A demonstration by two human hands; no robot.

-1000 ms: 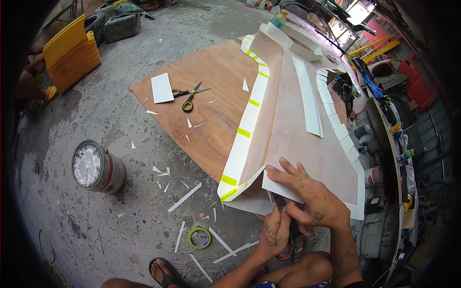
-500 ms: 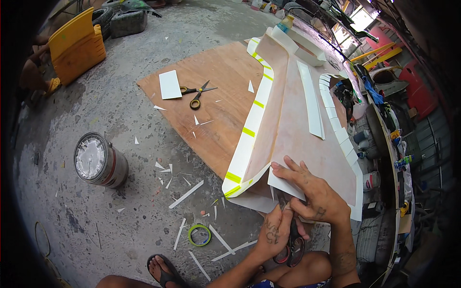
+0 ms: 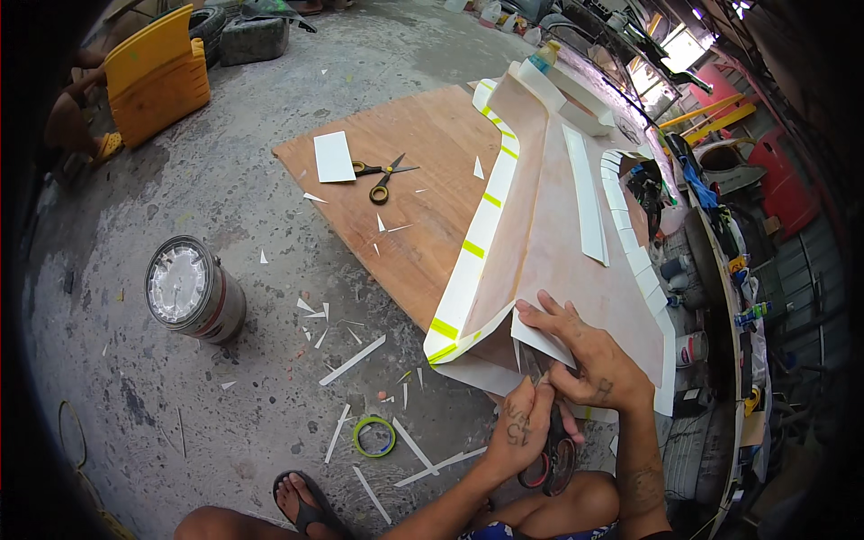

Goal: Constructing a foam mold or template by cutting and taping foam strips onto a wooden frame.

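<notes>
Workpiece: white sheet (image 3: 540,340), pos. over the near edge of the pale panel (image 3: 562,238); contact w/ panel can't be confirmed. R hand (image 3: 598,364) lies across it, fingers extended on top, thumb nr the blades; pinch or press only, cannot tell. L hand (image 3: 520,427) is clenched around the black-and-red scissors (image 3: 555,435) nr the pivot, loops below the fist. Blades sit at the sheet's lower edge, w/ a narrow white sliver (image 3: 517,354) alongside.

Rec. technique (judgement): steady sheet w/ R fingers flat, so it doesn't buckle. Set R thumb clear of blade line; present clearance looks min. Feed sheet deep toward pivot, use short strokes, and turn the sheet rather than the wrist. Loops would likely give better control than a fist at the pivot. Avoid nicking the panel beneath.

Adjacent: panel's L edge carries a white border w/ yellow-green tape (image 3: 473,249); a loose white strip (image 3: 586,202) lies on top.

Beyond, on plywood board (image 3: 405,252): white card (image 3: 335,157) and black-and-yellow scissors (image 3: 380,192), blades apart. On floor: offcuts (image 3: 353,360), green tape roll (image 3: 363,450), metal can (image 3: 198,292).
</notes>
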